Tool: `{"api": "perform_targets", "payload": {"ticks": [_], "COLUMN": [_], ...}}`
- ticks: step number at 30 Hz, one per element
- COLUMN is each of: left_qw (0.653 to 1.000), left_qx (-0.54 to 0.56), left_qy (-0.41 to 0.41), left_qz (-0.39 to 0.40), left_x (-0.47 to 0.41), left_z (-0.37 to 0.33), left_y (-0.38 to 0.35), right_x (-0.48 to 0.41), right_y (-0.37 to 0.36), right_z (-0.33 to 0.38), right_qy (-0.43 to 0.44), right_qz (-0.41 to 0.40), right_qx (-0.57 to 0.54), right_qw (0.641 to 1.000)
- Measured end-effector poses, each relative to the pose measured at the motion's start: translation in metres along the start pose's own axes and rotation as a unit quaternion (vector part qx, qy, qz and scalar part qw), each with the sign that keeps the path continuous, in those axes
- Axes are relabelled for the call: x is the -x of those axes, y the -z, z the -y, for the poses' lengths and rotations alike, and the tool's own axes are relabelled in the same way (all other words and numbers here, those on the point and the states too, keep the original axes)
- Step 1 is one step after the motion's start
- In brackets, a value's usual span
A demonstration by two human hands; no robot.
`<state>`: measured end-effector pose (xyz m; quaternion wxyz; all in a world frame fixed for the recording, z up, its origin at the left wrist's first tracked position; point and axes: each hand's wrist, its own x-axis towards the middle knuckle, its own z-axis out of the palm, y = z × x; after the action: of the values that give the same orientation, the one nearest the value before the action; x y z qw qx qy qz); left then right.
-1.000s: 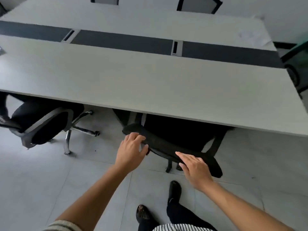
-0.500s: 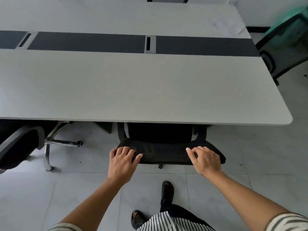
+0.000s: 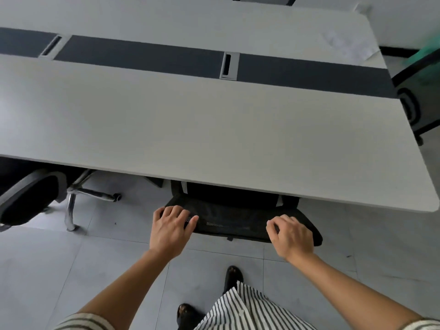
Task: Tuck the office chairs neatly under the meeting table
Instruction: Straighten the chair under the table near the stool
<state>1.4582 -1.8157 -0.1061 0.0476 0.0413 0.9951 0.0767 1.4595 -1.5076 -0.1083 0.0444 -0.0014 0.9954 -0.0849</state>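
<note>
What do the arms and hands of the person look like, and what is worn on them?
Both forearms are bare. The left hand and the right hand wear no gloves, and no ring, watch or bracelet shows. Only the edges of short sleeves appear at the bottom corners: the left sleeve and the right sleeve, in light fabric with dark stripes, matching the striped shirt.

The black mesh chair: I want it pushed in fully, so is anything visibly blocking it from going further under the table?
Nothing visible does. Both hands, left and right, rest on the black mesh chair, whose seat already sits beneath the meeting table. Further under is hidden.
</note>
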Motion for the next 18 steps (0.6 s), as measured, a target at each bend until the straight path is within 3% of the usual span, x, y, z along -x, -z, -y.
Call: {"api": "perform_targets", "payload": {"ticks": [2, 6, 9, 13, 18], "left_qw": [0.999, 0.989, 0.957, 0.887, 0.742], "left_qx": [0.022, 0.133, 0.275, 0.431, 0.559], "left_qy": [0.009, 0.015, 0.060, 0.160, 0.356], "left_qz": [0.021, 0.063, 0.066, 0.034, -0.097], "left_x": [0.001, 0.009, 0.040, 0.117, 0.255], "left_z": [0.002, 0.009, 0.027, 0.087, 0.190], "left_y": [0.004, 0.029, 0.065, 0.104, 0.115], "right_x": [-0.002, -0.012, -0.014, 0.003, 0.051], "right_y": [0.002, 0.020, 0.039, 0.051, 0.034], "right_z": [0.000, 0.035, 0.097, 0.188, 0.302], "right_qy": [-0.008, 0.015, 0.058, 0.108, 0.155], "right_qz": [0.046, 0.132, 0.146, 0.169, 0.209], "right_qx": [-0.011, -0.154, -0.227, -0.323, -0.366], "right_qw": [0.999, 0.979, 0.961, 0.925, 0.893]}}
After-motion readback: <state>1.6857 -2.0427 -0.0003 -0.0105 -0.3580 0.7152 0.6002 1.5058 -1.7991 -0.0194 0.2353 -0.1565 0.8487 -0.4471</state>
